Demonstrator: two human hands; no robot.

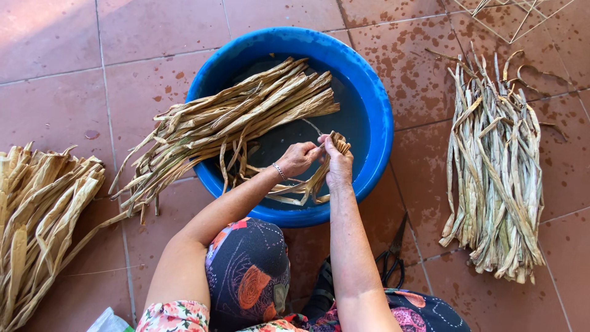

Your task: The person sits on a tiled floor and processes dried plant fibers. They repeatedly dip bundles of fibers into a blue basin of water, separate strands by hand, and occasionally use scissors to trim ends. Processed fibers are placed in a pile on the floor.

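Black scissors (389,258) on the red tiled floor (55,74), pale leaf bundle (496,166) at right

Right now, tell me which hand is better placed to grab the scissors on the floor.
Right. The right hand is on the same side as the black scissors, which lie by the right forearm; the left hand would have to cross over. Both hands grip a dried strip.

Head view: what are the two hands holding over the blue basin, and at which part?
Both the left hand and right hand grip one dried leaf strip near its upper end, above the blue basin; the rest hangs down.
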